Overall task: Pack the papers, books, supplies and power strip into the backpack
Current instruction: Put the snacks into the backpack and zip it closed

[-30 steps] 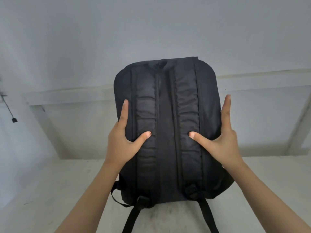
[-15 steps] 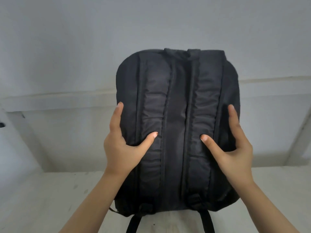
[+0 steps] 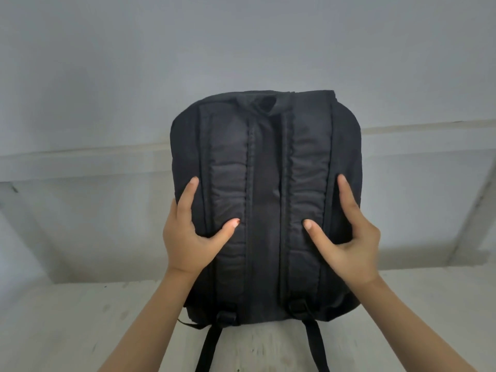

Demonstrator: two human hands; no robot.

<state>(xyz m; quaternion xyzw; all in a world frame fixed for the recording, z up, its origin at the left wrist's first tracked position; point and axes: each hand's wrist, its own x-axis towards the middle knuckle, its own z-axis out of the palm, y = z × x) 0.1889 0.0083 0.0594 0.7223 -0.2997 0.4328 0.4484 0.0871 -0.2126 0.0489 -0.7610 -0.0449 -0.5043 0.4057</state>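
Both hands clasped the black fabric backpack (image 3: 265, 210) upright between them, its back panel turned toward the head camera feed I was watching from my remote station. The left hand (image 3: 188, 237) gripped the bag's left edge, its forefinger (image 3: 190, 194) laid straight up the panel and its thumb (image 3: 228, 228) pressed onto the nearer padded black shoulder strap (image 3: 228, 183). Its remaining fingers went round the side, out of my sight. The right hand (image 3: 351, 248) mirrored that hold on the opposite edge, with the forefinger up, the thumb pushed against the second padded black strap (image 3: 308, 178), and the other fingers likewise hidden. The two thumb tips pointed at each other, apart, with the bag's centre strip between them. Above the hands, a short black carry loop (image 3: 257, 102) sat at the top seam. Below the left wrist a narrow black left webbing tail (image 3: 208, 347) hung from a buckle at the bag's bottom, and a matching right webbing tail (image 3: 318, 345) hung below the right wrist. Both tails ran between the forearms toward me. Beneath the forearms lay a pale, scuffed white tabletop (image 3: 80, 318). I could not tell whether the bag's base stood on it or hung just clear. Beyond the hands rose a plain grey wall (image 3: 241, 36), crossed by a pale horizontal ledge (image 3: 80, 154).
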